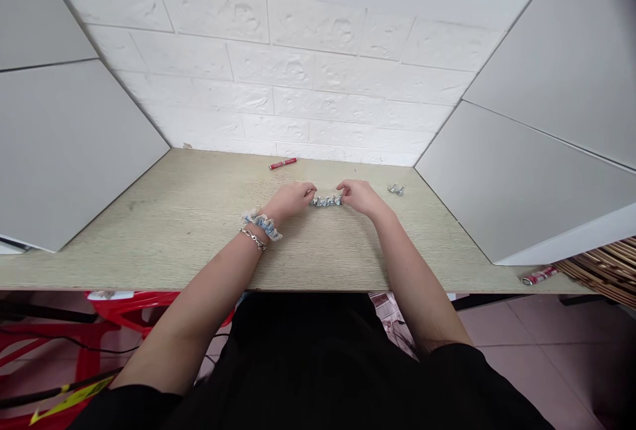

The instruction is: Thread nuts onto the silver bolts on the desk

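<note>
The left hand (292,198) and the right hand (358,195) pinch the two ends of a short row of shiny metal bits (326,201). The row lies flat on the wooden table (189,218) between them, so it stays straight. Two more bits (396,189) wait just beside the right hand.

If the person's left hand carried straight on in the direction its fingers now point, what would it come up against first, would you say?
The left hand points rightward along the table, with its fingertips already at the left end of the row of small metal pieces. It would push into that row first, and beyond it, probably, the right hand at the other end.
</note>
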